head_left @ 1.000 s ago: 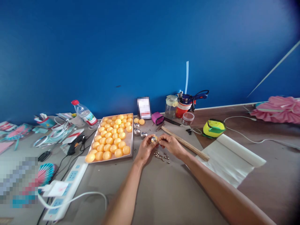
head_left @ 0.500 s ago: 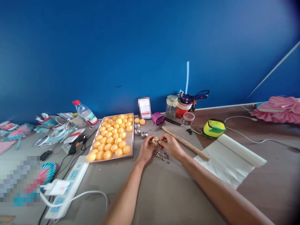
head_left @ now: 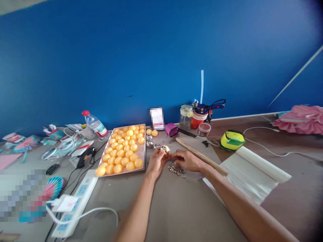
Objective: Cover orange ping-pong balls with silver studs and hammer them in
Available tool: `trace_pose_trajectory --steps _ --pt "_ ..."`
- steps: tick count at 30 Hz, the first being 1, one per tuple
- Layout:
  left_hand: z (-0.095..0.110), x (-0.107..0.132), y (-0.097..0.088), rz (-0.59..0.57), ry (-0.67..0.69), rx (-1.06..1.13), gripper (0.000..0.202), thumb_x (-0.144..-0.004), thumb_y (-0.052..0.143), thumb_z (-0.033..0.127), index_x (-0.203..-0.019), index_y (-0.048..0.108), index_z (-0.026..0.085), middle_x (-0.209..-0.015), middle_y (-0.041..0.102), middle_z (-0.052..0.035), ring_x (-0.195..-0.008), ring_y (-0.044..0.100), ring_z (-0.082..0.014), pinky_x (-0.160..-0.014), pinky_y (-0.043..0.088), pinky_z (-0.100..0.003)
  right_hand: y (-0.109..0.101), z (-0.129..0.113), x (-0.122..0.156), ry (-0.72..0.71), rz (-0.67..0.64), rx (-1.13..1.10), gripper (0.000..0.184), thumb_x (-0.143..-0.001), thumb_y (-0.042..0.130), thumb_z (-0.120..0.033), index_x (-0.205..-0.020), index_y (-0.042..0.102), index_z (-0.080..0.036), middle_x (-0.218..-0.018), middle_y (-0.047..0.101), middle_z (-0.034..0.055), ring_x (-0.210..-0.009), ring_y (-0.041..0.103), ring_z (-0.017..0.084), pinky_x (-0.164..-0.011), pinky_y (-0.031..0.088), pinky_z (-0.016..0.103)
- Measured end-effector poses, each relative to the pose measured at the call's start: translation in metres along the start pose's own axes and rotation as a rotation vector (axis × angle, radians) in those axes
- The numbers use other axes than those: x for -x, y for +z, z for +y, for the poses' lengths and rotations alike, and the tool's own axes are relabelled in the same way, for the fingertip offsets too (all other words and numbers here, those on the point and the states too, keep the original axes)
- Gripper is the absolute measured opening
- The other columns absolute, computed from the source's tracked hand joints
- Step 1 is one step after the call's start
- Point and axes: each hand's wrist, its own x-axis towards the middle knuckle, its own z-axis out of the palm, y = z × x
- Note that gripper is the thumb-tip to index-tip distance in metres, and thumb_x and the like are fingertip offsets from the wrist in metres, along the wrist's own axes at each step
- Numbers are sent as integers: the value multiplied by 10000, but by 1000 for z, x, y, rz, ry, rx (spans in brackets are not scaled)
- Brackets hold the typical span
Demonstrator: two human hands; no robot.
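Observation:
My left hand [head_left: 155, 160] is closed on a small orange ball partly covered with shiny studs [head_left: 165, 149], held just above the table. My right hand [head_left: 186, 159] lies lower, right of the ball, fingertips pinched near it over a scatter of small silver studs [head_left: 176, 170]; what it pinches is too small to make out. A tray of several orange balls [head_left: 123, 151] stands just left of my hands. Three silver studded balls [head_left: 150, 141] and two loose orange balls [head_left: 152, 132] rest behind my left hand.
A hammer with a wooden handle [head_left: 199, 155] lies right of my hands, a white paper roll [head_left: 254, 166] beyond it. A power strip [head_left: 75, 199], glue gun [head_left: 84, 156], water bottle [head_left: 95, 125], jars and a cup of tools [head_left: 198, 116] ring the work area. A yellow-green device [head_left: 232, 139] sits right.
My right hand has dropped away from the ball toward the loose studs on the table. The camera view has shifted slightly upward and to the left.

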Motion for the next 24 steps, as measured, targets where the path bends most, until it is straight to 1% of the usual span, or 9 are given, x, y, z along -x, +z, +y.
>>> trace_pose_trajectory --steps 2,4,6,8,12,17,19,22,24 --pt "0 0 1 19 -4 5 311 -690 681 327 -918 549 164 -836 629 -27 -715 613 -145 -739 465 -319 1 -1 1 -55 -93 165 239 -708 570 -223 -929 654 -193 -843 605 30 -731 540 141 -670 405 237" --pt "0 -1 1 31 -8 1 304 -688 685 313 -913 548 162 -824 628 -24 -695 610 -138 -713 463 -300 5 -1 1 -84 -144 288 244 -722 563 -227 -947 653 -202 -911 610 45 -779 554 152 -703 402 241" --pt "0 -1 0 36 -10 -5 298 -689 686 296 -915 547 159 -821 627 -25 -680 606 -128 -701 458 -286 10 -1 -1 -88 -143 366 219 -750 531 -218 -930 654 -209 -922 613 47 -785 559 154 -709 395 244" --pt "-1 -1 0 35 -14 -6 298 -687 688 278 -921 547 159 -828 627 -27 -675 603 -120 -701 452 -278 14 -1 -1 -91 -117 396 192 -768 498 -195 -877 655 -211 -887 617 40 -763 557 146 -695 386 240" --pt "-2 -1 -2 26 -14 5 299 -686 690 259 -929 546 161 -828 621 -23 -687 602 -120 -718 446 -283 18 0 0 -98 -39 329 160 -740 478 -142 -748 629 -195 -797 597 24 -688 533 123 -652 378 225" --pt "0 -1 0 14 -10 22 300 -676 696 249 -923 547 165 -818 615 -14 -705 596 -127 -717 443 -292 18 5 -1 -61 147 135 148 -640 457 -66 -682 554 -171 -722 553 7 -643 498 104 -603 376 200" --pt "0 0 1 13 -7 17 300 -676 697 249 -921 548 163 -820 616 -17 -709 593 -130 -716 444 -295 19 6 -2 -24 156 105 155 -618 453 -59 -676 542 -171 -678 554 -7 -602 482 97 -569 362 195" --pt "0 0 0 6 -14 12 297 -682 692 245 -926 544 163 -832 617 -24 -720 600 -140 -727 443 -306 20 6 -2 29 134 81 178 -624 443 -60 -700 561 -169 -647 574 -13 -566 480 92 -543 348 192" --pt "0 0 0 5 -22 16 298 -681 693 242 -926 542 164 -836 618 -25 -728 606 -145 -731 442 -306 21 4 -1 30 134 84 180 -631 436 -57 -696 562 -167 -632 573 -13 -555 475 90 -535 339 192"
